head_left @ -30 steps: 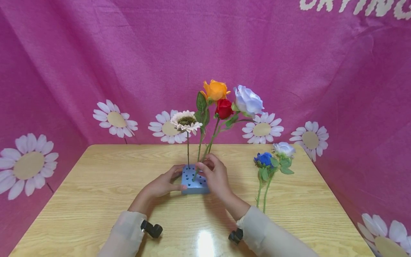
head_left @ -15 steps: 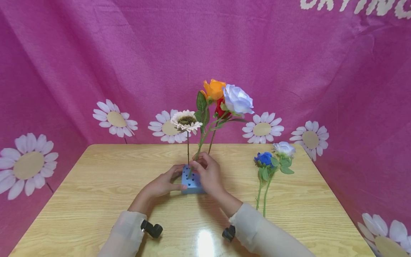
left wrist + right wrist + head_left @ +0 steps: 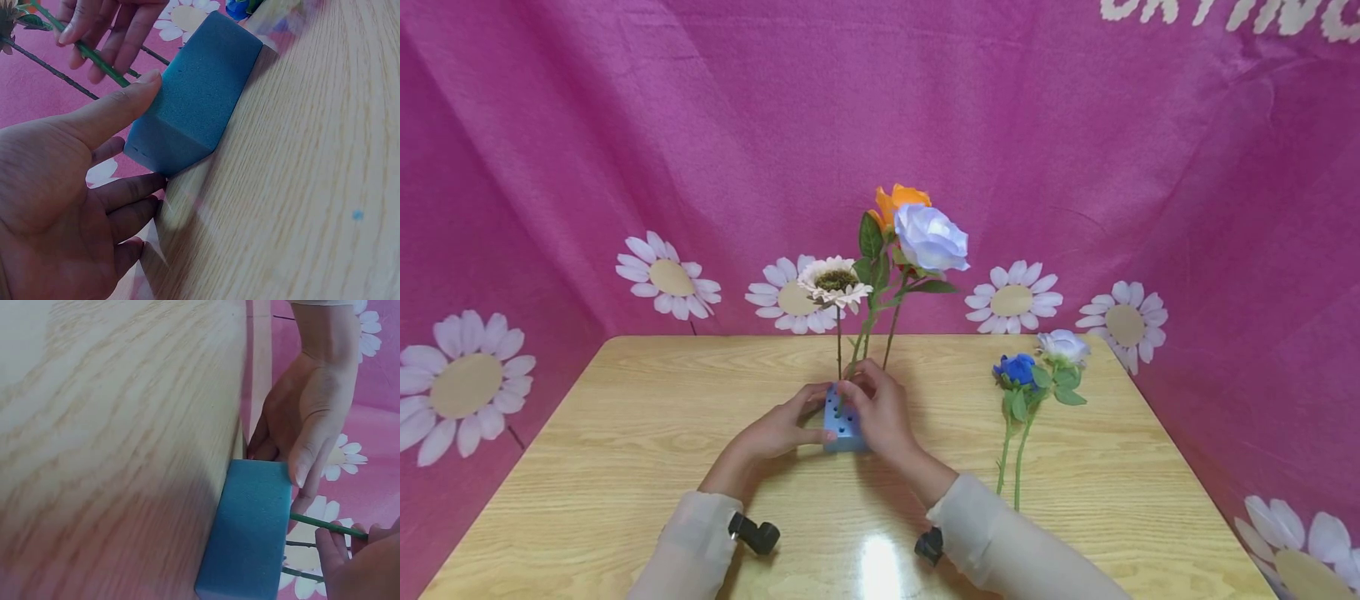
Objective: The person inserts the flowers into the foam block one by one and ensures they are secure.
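A blue foam block (image 3: 844, 444) with holes in its top sits on the table. My left hand (image 3: 781, 430) holds its left side, thumb against the near face and fingers round the far side. My right hand (image 3: 883, 415) pinches the green stem (image 3: 100, 61) of a pale lavender rose (image 3: 932, 238), its lower end at the block's top. A cream gerbera-like flower (image 3: 835, 282) stands upright in the block's back left part. Behind the lavender rose rises an orange rose (image 3: 898, 200); the red rose is almost wholly hidden behind the lavender bloom.
To the right, a blue flower (image 3: 1017, 369) and a whitish rose (image 3: 1063, 347) lie side by side on the wooden table (image 3: 625, 467), stems toward me. A pink curtain (image 3: 737, 150) printed with daisies hangs round the back and sides.
My right hand has moved left over the block with the lavender rose, whose bloom swung left and now covers the red one. My left hand has stayed on the block.
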